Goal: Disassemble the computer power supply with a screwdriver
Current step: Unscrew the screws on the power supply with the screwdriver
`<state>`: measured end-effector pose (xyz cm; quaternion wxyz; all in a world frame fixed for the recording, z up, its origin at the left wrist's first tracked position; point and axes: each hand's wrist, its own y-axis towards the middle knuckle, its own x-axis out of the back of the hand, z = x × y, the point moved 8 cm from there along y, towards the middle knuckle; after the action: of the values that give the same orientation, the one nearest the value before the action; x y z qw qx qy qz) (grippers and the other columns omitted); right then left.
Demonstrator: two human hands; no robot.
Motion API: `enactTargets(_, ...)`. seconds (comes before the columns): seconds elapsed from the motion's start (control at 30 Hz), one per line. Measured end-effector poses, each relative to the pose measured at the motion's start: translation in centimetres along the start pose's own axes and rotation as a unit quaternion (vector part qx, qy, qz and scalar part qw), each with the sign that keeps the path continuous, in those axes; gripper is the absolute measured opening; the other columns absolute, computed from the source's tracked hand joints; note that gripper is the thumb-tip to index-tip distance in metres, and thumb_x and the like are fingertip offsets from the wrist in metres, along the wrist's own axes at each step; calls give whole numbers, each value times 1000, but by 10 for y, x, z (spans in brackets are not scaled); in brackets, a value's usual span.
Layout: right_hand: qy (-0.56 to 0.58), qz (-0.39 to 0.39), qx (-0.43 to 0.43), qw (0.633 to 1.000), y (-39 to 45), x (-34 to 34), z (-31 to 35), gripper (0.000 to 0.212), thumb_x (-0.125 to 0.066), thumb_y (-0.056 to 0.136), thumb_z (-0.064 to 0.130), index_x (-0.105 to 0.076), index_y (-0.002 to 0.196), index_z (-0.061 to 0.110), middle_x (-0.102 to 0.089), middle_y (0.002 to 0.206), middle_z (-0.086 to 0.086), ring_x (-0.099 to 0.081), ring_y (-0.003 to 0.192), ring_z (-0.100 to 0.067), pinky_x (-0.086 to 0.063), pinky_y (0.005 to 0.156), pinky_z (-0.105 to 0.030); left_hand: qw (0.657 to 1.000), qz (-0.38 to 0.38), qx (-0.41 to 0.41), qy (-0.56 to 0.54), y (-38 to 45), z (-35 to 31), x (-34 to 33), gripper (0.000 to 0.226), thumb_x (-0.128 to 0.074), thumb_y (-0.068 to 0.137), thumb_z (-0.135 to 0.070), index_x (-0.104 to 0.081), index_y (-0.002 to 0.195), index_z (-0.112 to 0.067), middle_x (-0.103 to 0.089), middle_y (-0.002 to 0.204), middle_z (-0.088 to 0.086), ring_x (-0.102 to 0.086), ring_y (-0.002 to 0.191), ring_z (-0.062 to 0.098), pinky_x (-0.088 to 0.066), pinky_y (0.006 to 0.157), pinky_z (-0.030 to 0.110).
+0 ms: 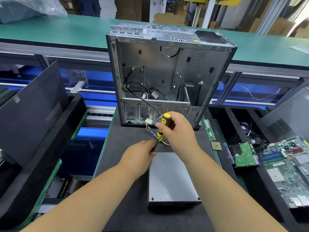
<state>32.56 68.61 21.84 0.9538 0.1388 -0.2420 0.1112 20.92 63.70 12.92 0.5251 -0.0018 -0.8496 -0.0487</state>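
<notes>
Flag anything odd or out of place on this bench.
Two small parts lie loose on the bench edge right of the power supply: a green memory stick and a square chip, outside the bin. Nothing looks damaged or spilled.

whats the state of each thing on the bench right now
power supply: lying flat, cover on, two near screws in
screwdriver: tilted, tip at the supply's far left corner
right hand: grips the handle
left hand: pinches the shaft
computer case: upright, side open, gutted
</notes>
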Motion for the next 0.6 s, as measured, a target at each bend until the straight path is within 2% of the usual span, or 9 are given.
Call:
enactTargets(0.07,46,4,-18,999,-1,2,-1,19,-72,88,21,-62,102,28,-61,93,4,-65,86,-20,-58,71,-35,1000,1,3,2,0,1,0,21,-54,98,-31,-37,89,-24,-46,85,-7,-45,73,19,-32,61,31)
enactTargets(0.13,81,3,-30,996,-1,4,-2,24,-73,88,18,-60,99,34,-63,87,7,-68,74,-7,-52,57,-17,1000,1,7,3,1,1,1,20,-54,99,-32,-38,90,-24,-46,86,-7,-45,74,19,-33,62,31)
enactTargets(0.2,81,1,-32,996,-2,7,-2,22,-72,89,16,-61,100,31,-65,85,8,-65,71,1,-47,53,-10,1000,1,9,3,1,0,1,19,-53,99,-32,-39,91,-23,-48,88,-6,-45,74,19,-34,62,31)
enactTargets(0.27,81,-3,-35,996,-2,11,-3,23,-70,90,15,-61,104,30,-68,89,9,-65,75,2,-48,56,-10,1000,-1,17,0,2,0,2,20,-54,99,-32,-39,90,-23,-53,90,-2,-46,75,19,-36,63,32)
enactTargets(0.4,101,12,-38,994,-2,13,-5,30,-63,93,13,-54,105,39,-72,98,5,-69,89,-7,-56,68,-22,999,-7,34,-17,4,2,5,19,-56,98,-32,-41,91,-22,-53,86,-4,-50,77,21,-39,64,33)
enactTargets(0.5,120,-9,2,993,-3,21,1,27,-63,92,12,-57,105,35,-70,95,6,-69,87,-10,-57,74,-26,997,-14,59,-53,5,5,8,15,-55,99,-28,-43,93,-22,-54,82,-6,-50,76,19,-39,64,33)
enactTargets(0.6,194,-52,25,979,-2,36,1,23,-60,94,9,-58,108,27,-65,90,5,-69,82,-16,-57,69,-25,990,-34,89,-101,7,12,12,8,-58,97,-21,-51,92,-20,-60,85,-4,-56,80,18,-47,72,34)
